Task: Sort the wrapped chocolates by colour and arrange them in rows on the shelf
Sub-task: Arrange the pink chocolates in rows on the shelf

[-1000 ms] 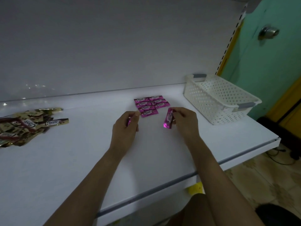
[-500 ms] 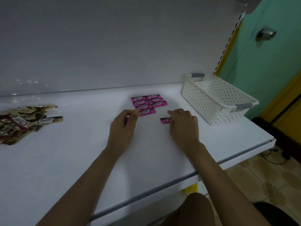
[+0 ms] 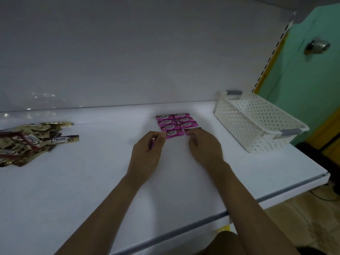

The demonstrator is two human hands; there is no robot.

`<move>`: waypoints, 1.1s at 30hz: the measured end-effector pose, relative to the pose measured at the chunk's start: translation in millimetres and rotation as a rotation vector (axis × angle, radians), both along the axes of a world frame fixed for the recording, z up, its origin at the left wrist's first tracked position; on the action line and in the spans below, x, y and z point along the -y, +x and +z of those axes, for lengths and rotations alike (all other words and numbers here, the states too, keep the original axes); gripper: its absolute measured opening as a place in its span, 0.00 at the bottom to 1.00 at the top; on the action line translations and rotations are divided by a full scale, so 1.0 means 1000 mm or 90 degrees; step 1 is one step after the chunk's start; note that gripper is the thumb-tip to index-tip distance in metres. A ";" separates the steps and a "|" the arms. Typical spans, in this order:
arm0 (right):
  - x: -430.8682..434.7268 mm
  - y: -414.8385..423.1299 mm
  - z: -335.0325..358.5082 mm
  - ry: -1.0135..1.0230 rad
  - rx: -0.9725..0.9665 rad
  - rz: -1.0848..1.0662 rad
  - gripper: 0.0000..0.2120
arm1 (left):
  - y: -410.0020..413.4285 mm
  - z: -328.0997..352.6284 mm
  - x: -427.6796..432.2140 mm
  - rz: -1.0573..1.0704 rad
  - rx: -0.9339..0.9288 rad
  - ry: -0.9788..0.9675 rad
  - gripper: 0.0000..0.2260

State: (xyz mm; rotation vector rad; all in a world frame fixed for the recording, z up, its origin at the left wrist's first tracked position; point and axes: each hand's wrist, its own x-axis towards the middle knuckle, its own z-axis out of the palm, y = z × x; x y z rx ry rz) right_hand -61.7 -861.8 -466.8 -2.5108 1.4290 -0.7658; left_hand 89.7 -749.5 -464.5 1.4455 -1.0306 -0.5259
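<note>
Several pink wrapped chocolates [image 3: 175, 124] lie in two neat columns on the white shelf [image 3: 92, 181]. My left hand [image 3: 147, 153] sits just in front of the left column, its fingers curled round another pink chocolate [image 3: 152, 143]. My right hand [image 3: 204, 146] lies flat at the foot of the right column, its fingertips pressing on a pink chocolate [image 3: 192, 131] that is mostly hidden beneath them. A loose pile of gold and brown wrapped chocolates [image 3: 31, 142] sits at the far left of the shelf.
A white perforated plastic basket [image 3: 257, 122] with grey handles stands at the right end of the shelf. The shelf's front edge [image 3: 202, 221] runs diagonally below my arms. A green door with a metal knob [image 3: 317, 46] stands to the right.
My right hand has laid its pink chocolate flat and slid it back to the foot of the right column. My left hand has stayed put, still holding its chocolate.
</note>
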 end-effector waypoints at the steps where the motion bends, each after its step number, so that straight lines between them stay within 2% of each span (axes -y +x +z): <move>1: 0.000 -0.001 0.000 -0.006 0.009 0.002 0.14 | 0.000 0.000 0.000 -0.001 -0.004 0.003 0.11; 5: 0.004 -0.002 -0.002 -0.065 -0.018 -0.009 0.14 | -0.001 0.002 -0.001 -0.011 -0.019 -0.005 0.15; 10: 0.007 -0.002 -0.006 -0.049 -0.012 0.018 0.18 | -0.003 0.004 -0.004 -0.033 0.006 -0.001 0.15; 13: 0.005 -0.003 -0.005 -0.034 0.004 0.025 0.16 | 0.001 -0.001 0.001 -0.083 -0.107 0.009 0.17; 15: 0.001 -0.003 -0.001 -0.040 0.096 0.015 0.14 | 0.002 -0.002 0.004 -0.119 -0.139 0.033 0.16; 17: -0.011 0.001 0.011 0.003 0.226 0.031 0.09 | 0.002 0.001 0.003 -0.123 -0.097 0.039 0.10; 18: -0.018 0.004 0.018 0.075 0.291 0.059 0.07 | 0.003 0.003 0.001 -0.127 -0.072 0.033 0.10; 20: -0.035 0.013 0.030 0.266 0.390 0.097 0.08 | 0.004 0.004 -0.002 -0.145 -0.056 0.005 0.19; 21: -0.042 0.014 0.031 0.322 0.414 0.111 0.09 | 0.005 0.003 -0.004 -0.150 -0.054 0.000 0.22; 25: -0.051 0.015 0.020 0.310 0.449 0.151 0.08 | 0.004 0.004 -0.006 -0.147 -0.024 -0.009 0.23; 31: -0.046 0.011 0.016 0.309 0.574 0.073 0.11 | 0.005 0.000 -0.003 -0.146 -0.021 -0.004 0.11; 33: -0.045 0.012 0.015 0.294 0.579 0.072 0.10 | 0.005 -0.001 -0.004 -0.138 -0.014 -0.012 0.11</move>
